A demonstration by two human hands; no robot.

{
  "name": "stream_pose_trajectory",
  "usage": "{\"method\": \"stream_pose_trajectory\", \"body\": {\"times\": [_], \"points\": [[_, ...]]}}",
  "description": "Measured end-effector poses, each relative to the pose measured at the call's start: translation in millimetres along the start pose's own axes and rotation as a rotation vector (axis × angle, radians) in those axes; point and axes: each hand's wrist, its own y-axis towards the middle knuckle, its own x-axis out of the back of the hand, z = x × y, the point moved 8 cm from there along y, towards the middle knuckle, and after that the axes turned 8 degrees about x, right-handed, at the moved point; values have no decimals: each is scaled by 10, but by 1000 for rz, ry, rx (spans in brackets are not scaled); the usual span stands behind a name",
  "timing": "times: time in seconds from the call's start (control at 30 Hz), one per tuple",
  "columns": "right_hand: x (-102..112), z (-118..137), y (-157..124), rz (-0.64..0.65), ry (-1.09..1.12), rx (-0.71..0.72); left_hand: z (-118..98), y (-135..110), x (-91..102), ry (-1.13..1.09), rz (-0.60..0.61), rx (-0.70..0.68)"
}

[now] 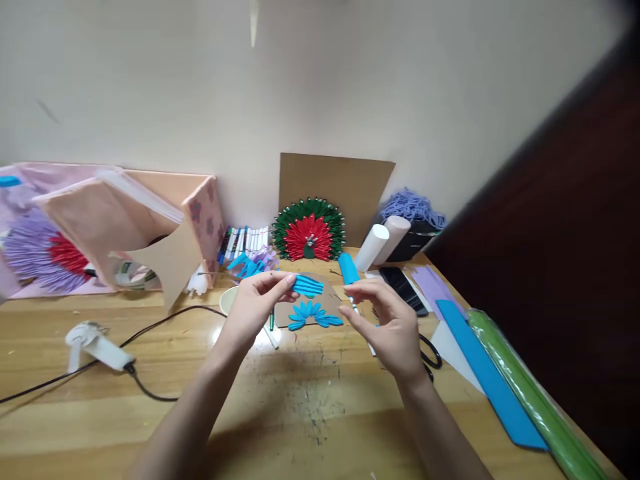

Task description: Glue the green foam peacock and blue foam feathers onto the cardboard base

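Observation:
My left hand (260, 300) pinches a pleated piece of blue crepe paper (307, 286) between thumb and fingers, raised over the table. To its right, my right hand (390, 327) is held with thumb and fingers curved and a gap between them; nothing shows in that gap. Below the crepe paper, a fan of blue paper petals (306, 312) lies on a piece of cardboard (286, 317). A green pen-like stick (271, 321) is by my left hand. Partly behind my right hand are black-handled scissors (431, 352).
A red and green paper peacock (310, 237) leans on a cardboard sheet (335, 177). White rolls (373, 247) and a phone (405, 290) stand or lie right of it. Blue (490, 373) and green paper rolls line the right edge. A corded white glue gun (103, 347) lies left.

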Motion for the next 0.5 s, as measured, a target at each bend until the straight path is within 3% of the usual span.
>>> {"method": "stream_pose_trajectory", "body": {"times": [0.2, 0.5], "points": [[-102, 64, 26, 128, -92, 49, 127, 39, -59, 51, 27, 47], [-197, 31, 11, 136, -140, 63, 219, 50, -42, 86, 26, 99]]}}
